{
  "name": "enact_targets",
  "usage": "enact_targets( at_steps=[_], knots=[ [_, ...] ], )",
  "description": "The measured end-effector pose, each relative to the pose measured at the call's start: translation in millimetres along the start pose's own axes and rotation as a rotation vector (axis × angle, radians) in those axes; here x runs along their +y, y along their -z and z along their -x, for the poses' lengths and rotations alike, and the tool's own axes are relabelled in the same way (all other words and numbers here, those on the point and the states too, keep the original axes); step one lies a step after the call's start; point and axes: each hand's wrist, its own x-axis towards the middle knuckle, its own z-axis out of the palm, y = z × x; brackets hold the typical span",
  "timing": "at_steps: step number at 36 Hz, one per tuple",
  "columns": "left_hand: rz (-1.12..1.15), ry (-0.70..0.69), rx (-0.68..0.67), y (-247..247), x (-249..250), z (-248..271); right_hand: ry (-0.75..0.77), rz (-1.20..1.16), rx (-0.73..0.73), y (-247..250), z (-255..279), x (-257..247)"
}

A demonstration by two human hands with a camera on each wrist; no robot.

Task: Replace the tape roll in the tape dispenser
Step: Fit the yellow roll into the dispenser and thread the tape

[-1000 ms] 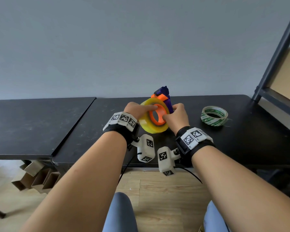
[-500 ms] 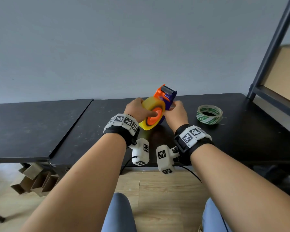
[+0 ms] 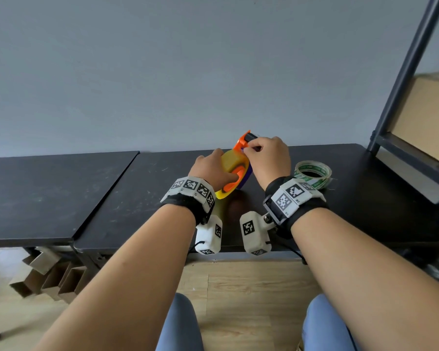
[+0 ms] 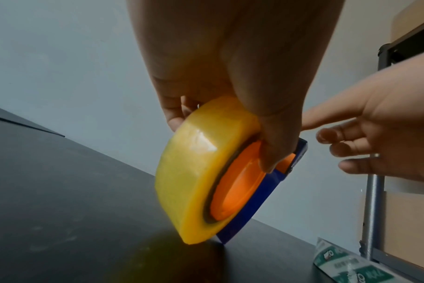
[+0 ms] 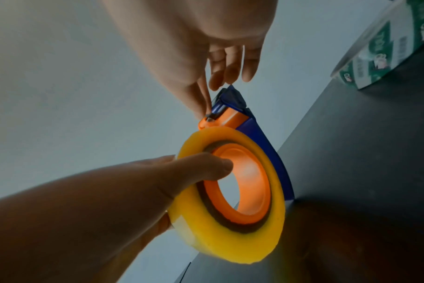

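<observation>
Tape roll [image 3: 230, 166] gripped in my left hand [image 3: 211, 171]; right hand [image 3: 269, 158] pinches dispenser [image 5: 232, 114] head; the roll may slip off its hub.

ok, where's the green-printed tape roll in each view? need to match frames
Head: green-printed tape roll lies flat on the black table, right of the right hand.
Left wrist: bottom right corner, partly cut off.
Right wrist: top right corner, partly cut off.
Shared landmark: yellow tape roll on the dispenser's orange hub.
</observation>
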Motion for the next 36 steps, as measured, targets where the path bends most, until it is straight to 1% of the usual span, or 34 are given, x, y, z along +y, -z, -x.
enact_targets(
  at_steps=[4,11,17,22,26,36],
  knots=[
    [-0.031,-0.019,0.020,-1,3,1,0.027,0.098,-0.032,4,2,-1],
    [-0.116,-0.065,0.054,-2,6,3,0.025,0.213,-0.061,9,1,-3],
    [-0.156,-0.116,0.072,-2,11,8,0.034,0.289,-0.052,4,0,-5],
    [-0.173,-0.145,0.082,1,13,12,0.034,0.251,-0.070,4,1,-5],
    [-0.172,-0.132,0.111,3,14,13,0.071,0.169,-0.065,4,4,-9],
    [-0.177,-0.109,0.069,6,11,8,0.125,0.092,-0.073,4,6,-11]
  ],
)
